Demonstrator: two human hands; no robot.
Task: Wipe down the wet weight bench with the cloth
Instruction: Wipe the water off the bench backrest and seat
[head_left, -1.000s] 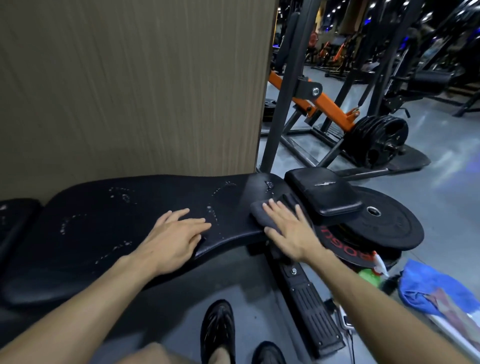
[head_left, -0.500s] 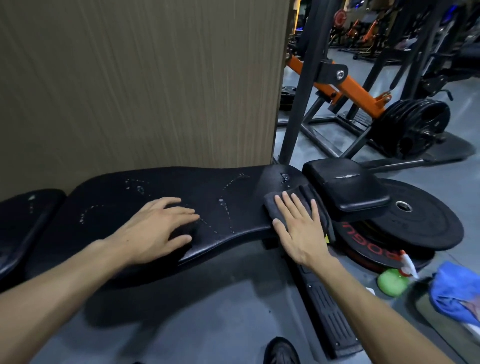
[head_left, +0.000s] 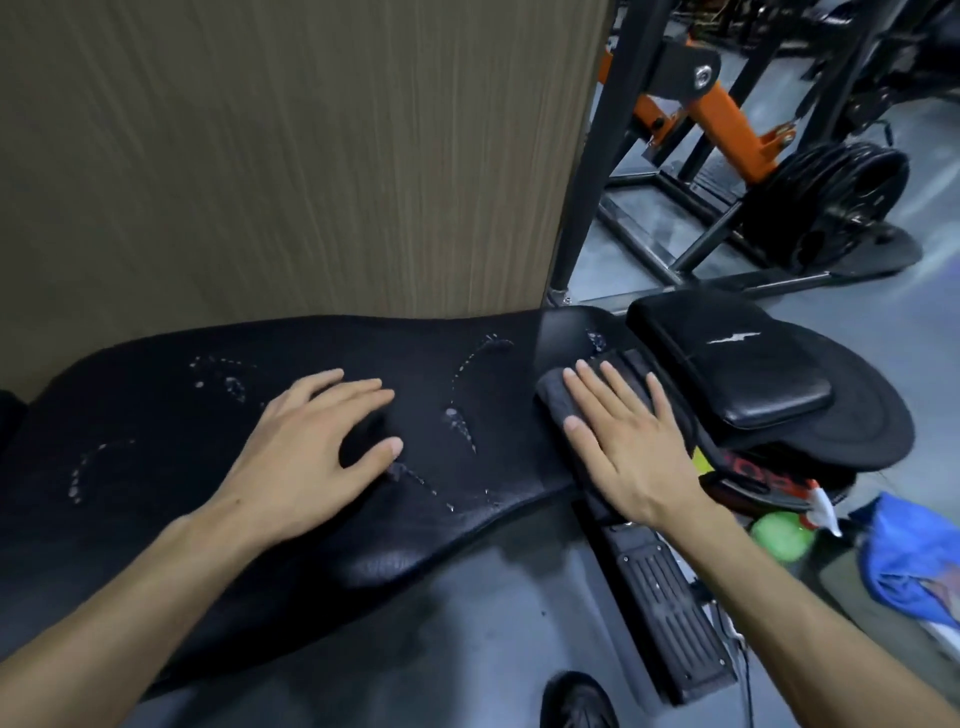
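The right hand (head_left: 631, 449) lies flat, fingers straight and spread, pressing a dark cloth (head_left: 558, 397) onto the right end of the black bench pad (head_left: 156, 415); the cloth shows only as a folded edge past the fingertips and below the palm. The left hand (head_left: 306, 452) rests on the middle of the pad, fingers loosely arched and holding nothing, apparently as a brace. Trails of water droplets (head_left: 460, 421) curve across the pad between and beyond the hands, so most of the wiping looks not yet done. Because the cloth is only pressed, not gripped, it could bunch up or slide out from under the palm on a long stroke, smearing water instead of lifting it. The bracing hand sits on wet vinyl, right beside droplets, and might slip or block the cloth's path. The cloth is close to the pad's end, next to a small seat pad (head_left: 727, 364) over a weight plate (head_left: 862, 431), where it could drop to the floor (head_left: 467, 649).
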